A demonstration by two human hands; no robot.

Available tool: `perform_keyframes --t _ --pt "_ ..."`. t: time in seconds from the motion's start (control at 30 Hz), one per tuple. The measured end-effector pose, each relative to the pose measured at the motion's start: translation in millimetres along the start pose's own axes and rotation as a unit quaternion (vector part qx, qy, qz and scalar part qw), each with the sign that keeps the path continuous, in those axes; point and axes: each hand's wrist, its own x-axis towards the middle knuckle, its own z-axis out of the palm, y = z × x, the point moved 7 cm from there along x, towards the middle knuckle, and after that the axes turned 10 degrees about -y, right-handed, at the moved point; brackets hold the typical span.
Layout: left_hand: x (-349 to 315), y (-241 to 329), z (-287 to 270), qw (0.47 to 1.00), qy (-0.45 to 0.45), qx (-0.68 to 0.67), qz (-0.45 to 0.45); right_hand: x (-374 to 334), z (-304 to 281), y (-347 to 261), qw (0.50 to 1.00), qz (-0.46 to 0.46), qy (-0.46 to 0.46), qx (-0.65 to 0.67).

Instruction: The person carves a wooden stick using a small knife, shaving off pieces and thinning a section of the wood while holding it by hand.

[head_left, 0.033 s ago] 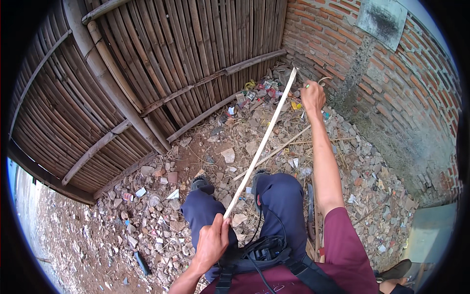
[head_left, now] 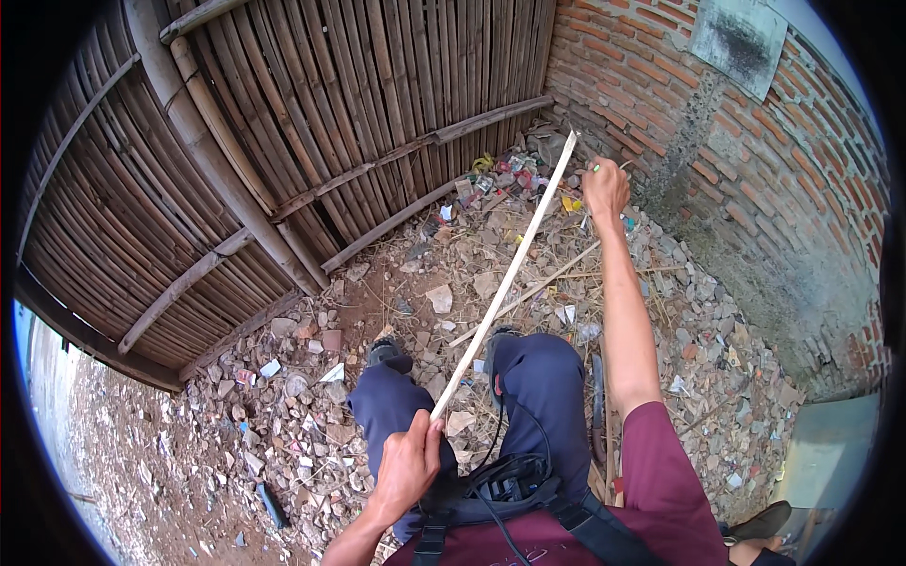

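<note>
A long, pale bamboo strip [head_left: 510, 274] slants up and away from my left hand [head_left: 408, 462], whose fingers are closed round its near end above my left knee. Its far end stands over the rubble, just left of my right hand [head_left: 606, 189]. With the arm stretched forward, my right hand is closed in a fist near the brick wall. A small bright green bit shows by its thumb, and a thin pale curl [head_left: 627, 164] sticks out beyond the knuckles. What the fist holds is mostly hidden.
Broken stone and litter cover the ground. A bamboo wall [head_left: 377, 85] rises left and ahead, a brick wall [head_left: 651, 66] right. A thin stick [head_left: 538, 291] lies beyond my knees. A dark curved object [head_left: 598, 401] lies by my right leg; another person's shoe [head_left: 763, 521] shows lower right.
My right hand has shifted very slightly to the right, and less of the pale curl shows beyond it. The strip's far end has moved a touch right.
</note>
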Motion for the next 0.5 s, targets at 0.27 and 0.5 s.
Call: perform_keyframes --t 0.27,0.5 --pt "19 -6 -7 0.999 0.009 -0.044 0.017 -60 71 -1 0.777 0.094 -0.366 0.503" --pt "54 15 -22 0.996 0.022 -0.087 0.016 -189 -2 -79 0.928 -0.166 -0.192 0.272"
